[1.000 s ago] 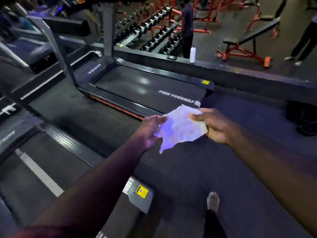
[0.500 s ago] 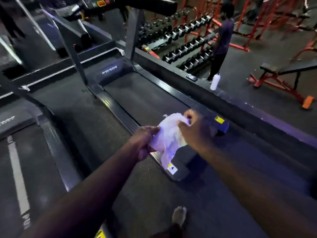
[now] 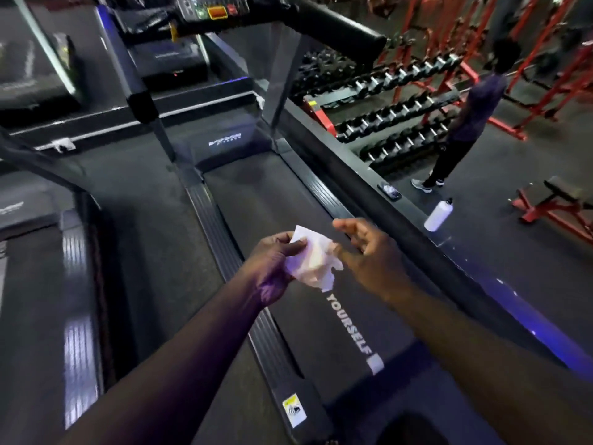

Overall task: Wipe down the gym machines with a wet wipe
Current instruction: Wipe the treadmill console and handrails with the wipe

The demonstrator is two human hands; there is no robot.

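Head view: crumpled white wet wipe in air over black treadmill belt with white YOURSELF lettering, between both hands; left hand pinches its left edge, thumb over top corner; right hand released, fingers spread, thumb side just touching wipe's right edge; wipe bunched, long axis roughly top-left to bottom-right; black padded handrail ahead, well apart; likely next: left hand carries wipe forward.

L hand pinching wipe, R hand splayed
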